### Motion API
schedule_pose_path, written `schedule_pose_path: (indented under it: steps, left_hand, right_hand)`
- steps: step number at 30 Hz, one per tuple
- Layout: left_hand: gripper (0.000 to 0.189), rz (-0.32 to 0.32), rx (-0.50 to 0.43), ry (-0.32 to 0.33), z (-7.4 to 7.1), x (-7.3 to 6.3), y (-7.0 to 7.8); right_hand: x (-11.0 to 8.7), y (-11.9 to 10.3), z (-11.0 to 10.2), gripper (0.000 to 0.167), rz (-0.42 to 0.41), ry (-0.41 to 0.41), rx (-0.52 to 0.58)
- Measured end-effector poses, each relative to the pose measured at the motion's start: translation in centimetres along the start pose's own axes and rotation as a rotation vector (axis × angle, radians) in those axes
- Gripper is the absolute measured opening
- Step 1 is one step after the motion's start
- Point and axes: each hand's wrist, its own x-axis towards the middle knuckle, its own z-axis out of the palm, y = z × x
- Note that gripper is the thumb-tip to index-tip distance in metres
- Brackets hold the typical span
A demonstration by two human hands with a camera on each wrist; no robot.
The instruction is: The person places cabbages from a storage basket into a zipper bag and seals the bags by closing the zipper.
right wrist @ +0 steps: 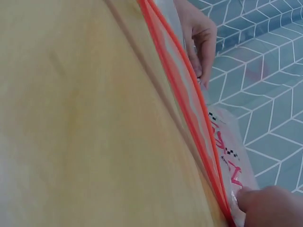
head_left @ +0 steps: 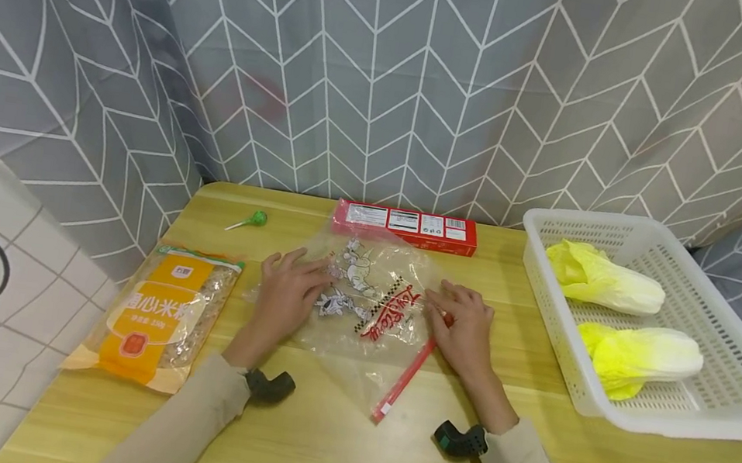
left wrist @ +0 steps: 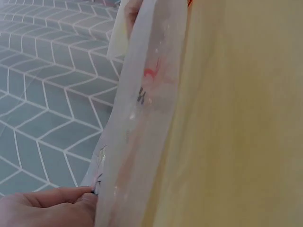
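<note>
A see-through zip bag (head_left: 346, 338) with cartoon figures and red lettering lies between the two hands, over the table. My left hand (head_left: 285, 294) pinches its left side between thumb and index finger, as the left wrist view shows. On the other side my right hand (head_left: 463, 330) pinches the bag close to its red zip strip (head_left: 406, 381). In the right wrist view the two red edges of the strip (right wrist: 182, 85) stand apart, with a gap between them. Part of the strip is hidden under the right hand's fingers.
Behind the bag is a red box (head_left: 445, 229), partly covered by the bag. A green lollipop (head_left: 258, 219) lies at the back left. An orange food packet (head_left: 166, 314) rests at the left. The white basket (head_left: 736, 397) at right holds two Chinese cabbages (head_left: 624, 288).
</note>
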Motion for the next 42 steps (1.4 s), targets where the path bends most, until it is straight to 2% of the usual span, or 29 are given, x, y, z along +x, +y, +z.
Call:
schedule_pose_path:
  steps: [5, 11, 16, 22, 27, 33, 39, 42]
  left_hand:
    - [0.017, -0.008, 0.052, -0.052, 0.1, 0.3, -0.6]
    - [0.022, -0.043, 0.051, -0.084, 0.1, 0.2, -0.8]
    - [0.028, -0.076, 0.051, -0.134, -0.1, -0.1, -0.6]
    - [0.034, -0.077, 0.050, -0.164, 0.0, -0.5, 0.0]
    - [0.035, -0.054, -0.022, -0.165, 0.4, -0.8, 1.2]
    - [0.049, -0.018, -0.040, -0.232, 0.6, -1.4, 2.7]
    - [0.061, -0.039, 0.006, -0.284, 0.5, -1.6, 3.0]
    - [0.061, -0.047, -0.014, -0.295, 0.4, -1.6, 2.9]
  right_hand:
    - [-0.3, -0.2, -0.3, 0.042, 0.006, -0.136, -0.053]
    - [-0.5, -0.6, -0.5, 0.059, 0.012, -0.272, -0.094]
    - [-0.6, -0.8, -0.5, 0.070, 0.005, -0.344, -0.184]
    - [-0.6, -0.7, -0.3, 0.074, 0.014, -0.363, -0.225]
    - [-0.6, -0.7, -0.4, 0.076, 0.042, -0.342, -0.241]
    - [-0.6, -0.7, -0.5, 0.076, 0.077, -0.310, -0.251]
    - [-0.6, -0.5, -0.4, 0.078, 0.102, -0.305, -0.233]
    - [-0.6, -0.5, -0.5, 0.078, 0.108, -0.295, -0.205]
